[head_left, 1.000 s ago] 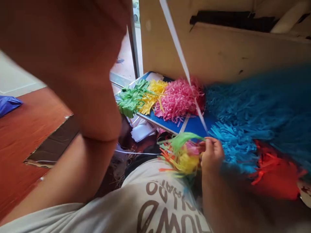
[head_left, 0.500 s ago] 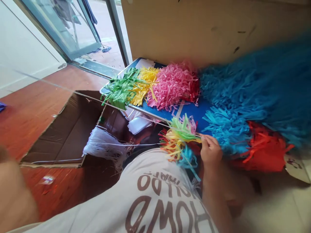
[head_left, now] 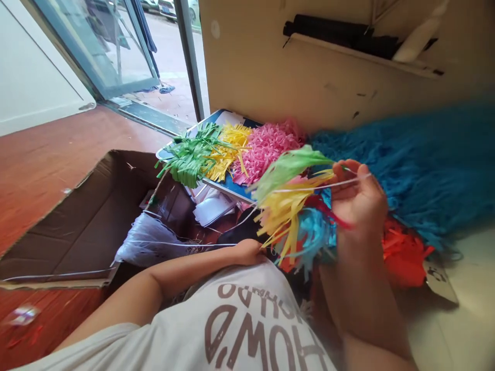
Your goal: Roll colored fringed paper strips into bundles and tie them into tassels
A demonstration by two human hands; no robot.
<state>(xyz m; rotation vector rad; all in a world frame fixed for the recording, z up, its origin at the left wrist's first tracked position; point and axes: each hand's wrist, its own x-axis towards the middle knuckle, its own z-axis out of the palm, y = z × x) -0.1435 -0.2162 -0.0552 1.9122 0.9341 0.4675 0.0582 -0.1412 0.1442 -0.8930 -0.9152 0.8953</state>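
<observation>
My right hand (head_left: pixel 358 193) is closed around the gathered end of a tassel of paper strips (head_left: pixel 286 216), coloured light green, yellow, light blue and dark red. A thin white string (head_left: pixel 313 185) runs across the tassel to its fingers. Low against the shirt, my left hand (head_left: pixel 249 252) looks curled, close to the tassel's lower left edge. Its fingertips are hidden, so what it holds does not show. A white strand (head_left: pixel 209 246) stretches from a hank of white string (head_left: pixel 145 239) on the cardboard box's edge toward that hand.
A cardboard box (head_left: pixel 58 221) stands open on the left. On a blue table (head_left: pixel 232 190) lie green (head_left: pixel 189 154), yellow (head_left: pixel 228 152) and pink strips (head_left: pixel 266 147). A large blue heap (head_left: pixel 425 159) and red strips (head_left: pixel 404 252) are at right. A glass door opens outside.
My left hand has come from the far left in to my waist, and the long taut string is now slack. My right hand has risen with the tassel.
</observation>
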